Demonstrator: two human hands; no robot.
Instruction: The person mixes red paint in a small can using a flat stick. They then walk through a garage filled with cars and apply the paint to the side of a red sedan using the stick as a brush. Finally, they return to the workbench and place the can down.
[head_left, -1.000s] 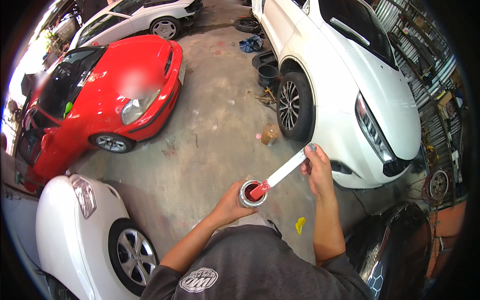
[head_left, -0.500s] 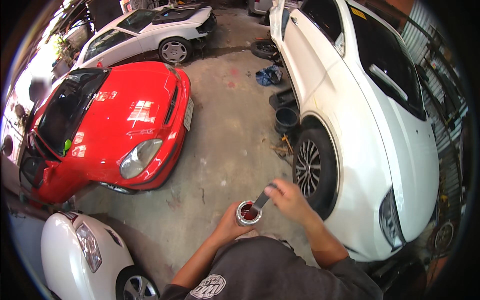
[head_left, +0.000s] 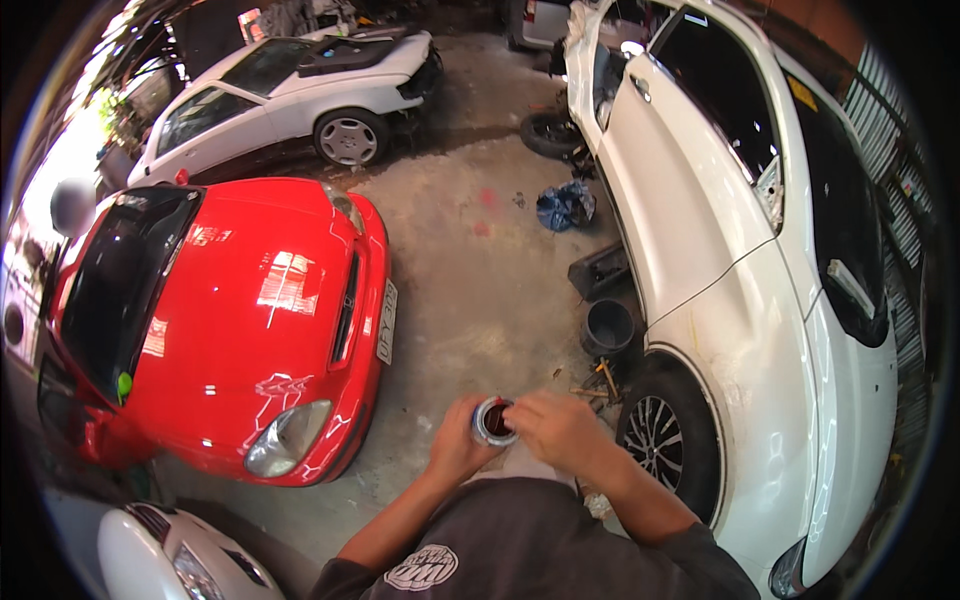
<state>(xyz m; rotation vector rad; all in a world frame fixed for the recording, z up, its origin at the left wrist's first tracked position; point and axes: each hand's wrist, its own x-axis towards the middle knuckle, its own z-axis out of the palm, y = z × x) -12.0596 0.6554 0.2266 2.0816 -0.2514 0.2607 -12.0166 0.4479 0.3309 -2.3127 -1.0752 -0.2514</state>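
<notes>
In front of my body, my left hand [head_left: 456,440] is wrapped round the side of a small metal paint can [head_left: 480,424], which stays open at the top. Dark red paint [head_left: 497,420] shows inside its silvery rim. My right hand [head_left: 556,426] is closed over the can's right edge, fingers bent together at the opening. It grips a flat grey stirring stick, seen plainly half a second ago; the hand now covers it.
A red car [head_left: 230,290] stands at the left, with a white car [head_left: 270,100] behind it and another white one [head_left: 165,555] near. At the right is a large white car [head_left: 720,290]. A black bucket [head_left: 607,326] and blue plastic bundle [head_left: 566,206] lie beside it.
My right hand has come down and left from above the can to its rim, and the stick has gone from view. The head view has shifted; the surroundings appear lower.
</notes>
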